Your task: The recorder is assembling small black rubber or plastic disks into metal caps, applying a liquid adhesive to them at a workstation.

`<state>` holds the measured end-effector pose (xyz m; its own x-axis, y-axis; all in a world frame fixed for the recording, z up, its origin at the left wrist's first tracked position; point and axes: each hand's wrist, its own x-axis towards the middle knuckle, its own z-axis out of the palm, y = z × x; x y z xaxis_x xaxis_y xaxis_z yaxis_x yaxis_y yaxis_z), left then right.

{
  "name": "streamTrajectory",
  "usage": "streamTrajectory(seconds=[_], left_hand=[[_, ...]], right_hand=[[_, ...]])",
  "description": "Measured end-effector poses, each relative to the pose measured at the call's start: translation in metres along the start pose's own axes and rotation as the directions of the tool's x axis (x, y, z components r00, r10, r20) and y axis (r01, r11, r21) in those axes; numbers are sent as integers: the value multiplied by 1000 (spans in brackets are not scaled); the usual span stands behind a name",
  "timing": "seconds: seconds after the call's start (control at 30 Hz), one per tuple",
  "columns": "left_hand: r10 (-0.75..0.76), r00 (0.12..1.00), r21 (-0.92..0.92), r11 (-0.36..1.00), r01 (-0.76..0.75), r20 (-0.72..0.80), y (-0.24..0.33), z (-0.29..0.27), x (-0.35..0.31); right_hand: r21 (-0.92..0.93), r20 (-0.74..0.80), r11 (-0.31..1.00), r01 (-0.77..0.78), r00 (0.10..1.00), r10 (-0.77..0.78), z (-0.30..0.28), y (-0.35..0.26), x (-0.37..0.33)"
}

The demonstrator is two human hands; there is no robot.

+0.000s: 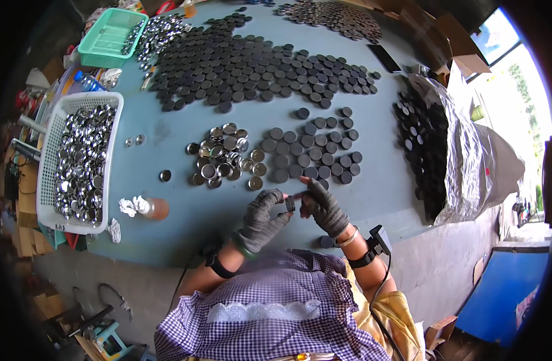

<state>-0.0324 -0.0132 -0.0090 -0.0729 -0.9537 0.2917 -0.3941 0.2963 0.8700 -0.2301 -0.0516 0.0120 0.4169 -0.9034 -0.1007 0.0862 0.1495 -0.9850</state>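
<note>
My left hand [261, 218], in a grey fingerless glove, pinches a small black round cap [290, 204] on its edge between thumb and fingers. Close beside it, my right hand [326, 207] wears the same kind of glove; its index finger sticks out while the other fingers bend in toward the thumb. Whatever those fingers hold, if anything, is too small to make out. Just beyond the hands lies a loose group of black caps [303, 160]. Left of that group is a heap of shiny silver metal caps [208, 171], some overlapping.
A white basket [116, 150] of silver pieces stands at left, near a brown-filled jar [158, 208] and crumpled tissue. Many black caps [228, 66] cover the table's far part. A green basket [83, 54] sits far left, a dark phone-like slab [384, 58] far right, a silver bag [468, 162] at right.
</note>
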Motion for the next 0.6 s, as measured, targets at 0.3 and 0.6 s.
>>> streamTrajectory(seconds=[0.3,0.6], left_hand=[[-35,998,-28,999,34,-46,-5,-18,0],[-91,971,-47,995,83,-221,-16,-26,0]], right_hand=[[-38,35,987,-159,986,160,13,6,15],[-446,199,888,109,980,-20,37,4,81]])
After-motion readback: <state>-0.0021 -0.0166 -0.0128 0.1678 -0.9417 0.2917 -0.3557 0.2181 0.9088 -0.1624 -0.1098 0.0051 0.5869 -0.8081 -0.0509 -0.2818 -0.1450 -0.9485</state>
